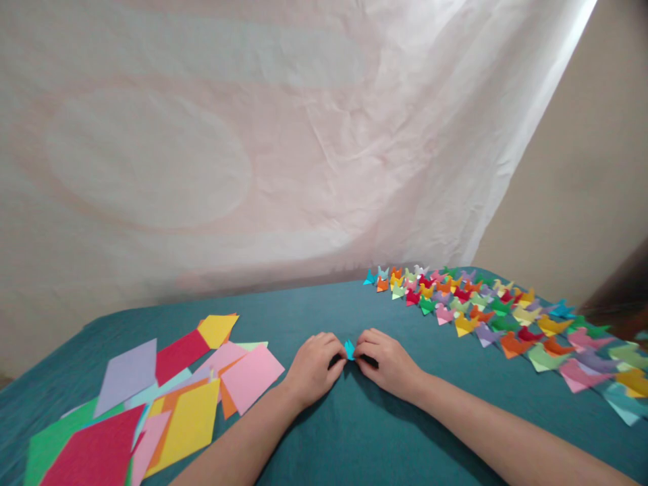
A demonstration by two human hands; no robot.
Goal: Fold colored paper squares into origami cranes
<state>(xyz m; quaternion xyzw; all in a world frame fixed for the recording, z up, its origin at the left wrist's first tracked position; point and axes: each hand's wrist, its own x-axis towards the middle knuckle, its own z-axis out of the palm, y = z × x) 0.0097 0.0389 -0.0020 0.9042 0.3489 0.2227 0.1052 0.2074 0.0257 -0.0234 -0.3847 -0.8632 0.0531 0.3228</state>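
Between my two hands is a small folded piece of bright blue paper [349, 349], with pointed tips facing up. My left hand [316, 364] pinches its left side between thumb and fingers. On the opposite side, my right hand [387, 358] pinches it in the same way. The fingertips cover both edges of the paper, so its full shape is hidden. Both forearms reach in from the near edge, over the dark green tabletop [324, 439].
Loose coloured paper squares [192, 418] lie overlapping on the left. Rows of small folded paper birds [466, 324] in many colours stand on the right, reaching the far edge. A pale cloth [253, 148] hangs behind the table.
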